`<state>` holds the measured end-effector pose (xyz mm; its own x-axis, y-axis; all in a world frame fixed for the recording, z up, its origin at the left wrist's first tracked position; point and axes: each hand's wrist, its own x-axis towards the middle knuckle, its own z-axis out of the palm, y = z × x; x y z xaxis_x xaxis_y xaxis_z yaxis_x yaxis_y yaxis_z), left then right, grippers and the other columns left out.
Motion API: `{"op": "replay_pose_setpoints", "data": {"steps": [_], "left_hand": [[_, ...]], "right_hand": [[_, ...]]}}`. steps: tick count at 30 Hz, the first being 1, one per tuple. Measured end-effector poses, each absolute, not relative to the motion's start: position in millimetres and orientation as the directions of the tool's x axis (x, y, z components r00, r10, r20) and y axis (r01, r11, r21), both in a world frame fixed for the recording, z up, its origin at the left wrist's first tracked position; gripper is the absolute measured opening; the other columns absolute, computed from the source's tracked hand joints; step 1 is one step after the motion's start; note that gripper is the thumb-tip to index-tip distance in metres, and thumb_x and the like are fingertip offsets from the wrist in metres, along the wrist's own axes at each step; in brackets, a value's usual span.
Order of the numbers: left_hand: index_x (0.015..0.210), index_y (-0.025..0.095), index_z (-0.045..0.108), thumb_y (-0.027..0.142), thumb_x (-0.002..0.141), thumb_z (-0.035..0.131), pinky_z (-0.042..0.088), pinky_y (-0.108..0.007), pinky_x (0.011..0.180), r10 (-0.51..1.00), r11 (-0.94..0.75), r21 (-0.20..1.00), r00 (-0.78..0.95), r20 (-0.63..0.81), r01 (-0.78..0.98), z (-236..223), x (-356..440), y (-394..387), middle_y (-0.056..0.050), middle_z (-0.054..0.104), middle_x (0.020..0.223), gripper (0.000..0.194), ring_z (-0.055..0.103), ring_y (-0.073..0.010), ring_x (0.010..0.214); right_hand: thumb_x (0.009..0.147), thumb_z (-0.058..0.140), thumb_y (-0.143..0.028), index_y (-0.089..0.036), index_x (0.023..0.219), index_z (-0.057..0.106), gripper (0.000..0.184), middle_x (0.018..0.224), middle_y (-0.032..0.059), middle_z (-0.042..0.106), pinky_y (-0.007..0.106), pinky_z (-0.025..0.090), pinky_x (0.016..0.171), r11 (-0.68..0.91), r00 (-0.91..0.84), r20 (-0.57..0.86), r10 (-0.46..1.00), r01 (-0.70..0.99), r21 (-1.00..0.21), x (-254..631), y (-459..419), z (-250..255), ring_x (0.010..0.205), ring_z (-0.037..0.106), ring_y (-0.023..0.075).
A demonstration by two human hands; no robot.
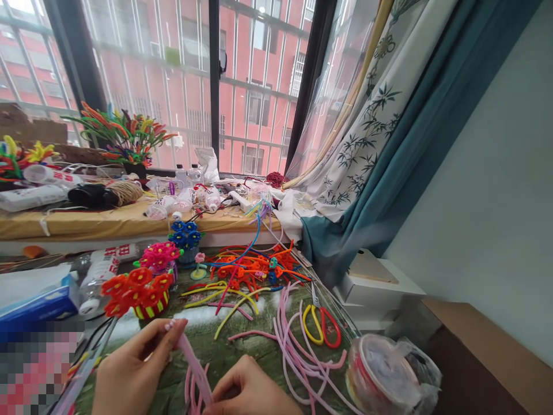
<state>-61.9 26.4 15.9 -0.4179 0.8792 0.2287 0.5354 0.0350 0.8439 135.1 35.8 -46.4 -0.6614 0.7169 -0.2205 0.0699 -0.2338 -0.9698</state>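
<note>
Head view: black-framed barred window point(211, 86) fills the top, red building beyond it. Teal curtain with a white bamboo-print panel point(345, 173) is bunched at right. Below the window, a yellow padded sill point(86, 225) holds plastic bottles point(211, 199) and a coil of tan twine point(127, 193); a bouquet of orange-and-green pipe-cleaner flowers point(123, 135) stands at its far end.

Work surface is a green printed mat point(203, 357). Loose pink pipe cleaners point(298, 357) lie on its right, near a spool wrapped in a clear plastic bag point(384, 374). Heap of orange, yellow and blue pipe cleaners point(246, 271) sits further forward. Scissors with yellow and red loop handles point(322, 325) lie between the heap and the spool. Finished pieces stand at mat's far left: red-orange flowers in a striped pot point(140, 294), pink flowers point(159, 256), blue flowers point(185, 236).

Held item: bunch of pink pipe cleaners point(196, 374), at bottom centre, between both hands. Left hand point(133, 369) pinches its upper end between thumb and fingers. Right hand point(250, 392) is curled right beside the lower strands; can't tell whether it grips them.
</note>
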Motion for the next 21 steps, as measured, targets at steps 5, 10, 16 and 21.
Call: {"op": "replay_pose_setpoints", "data": {"steps": [5,10,16,21], "left_hand": [[0.08,0.025,0.071,0.062,0.07,0.058,0.044,-0.021,0.057,0.856,0.102,0.79,-0.458,0.24,0.605,23.3,-56.0,25.7,0.007,0.068,0.06,0.04,0.061,-0.0141,0.058],[0.089,0.023,0.072,0.058,0.069,0.06,0.03,-0.019,0.041,0.797,0.16,0.804,-0.555,0.237,0.573,32.8,-48.0,21.4,0.006,0.069,0.067,0.041,0.065,-0.0162,0.071],[0.088,0.021,0.072,0.063,0.062,0.064,0.05,-0.021,0.062,0.802,0.083,0.916,-0.572,0.173,0.393,30.1,-52.7,30.1,0.002,0.073,0.075,0.05,0.066,-0.0179,0.075],[0.119,0.023,0.061,0.072,0.065,0.055,0.056,-0.03,0.076,0.915,0.066,0.869,-0.378,0.143,0.49,-14.1,-59.9,16.3,-0.003,0.075,0.094,0.073,0.071,-0.0234,0.087]], "right_hand": [[0.064,0.082,-0.048,-0.013,0.074,0.08,0.036,0.051,-0.0008,0.06,0.019,0.038,0.047,-0.279,-0.658,-0.2,0.726,-0.015,-0.96,134.5,41.6,-57.1,0.047,0.05,0.008],[0.073,0.074,-0.044,-0.014,0.07,0.079,0.031,0.053,-0.002,0.058,0.019,0.035,0.049,-0.16,-0.625,-0.128,0.77,0.005,-0.987,139.6,41.4,-40.4,0.05,0.048,0.0079],[0.07,0.067,-0.069,-0.013,0.063,0.065,0.056,0.049,-0.0009,0.055,0.021,0.038,0.044,-0.133,-0.5,-0.108,0.859,-0.015,-0.991,127.2,45.3,-50.2,0.045,0.051,0.0108],[0.058,0.067,-0.081,-0.015,0.067,0.057,0.067,0.044,-0.0047,0.05,0.019,0.035,0.033,-0.217,-0.382,-0.111,0.917,-0.247,-0.944,122.4,51.5,-62.4,0.031,0.046,0.009]]}}
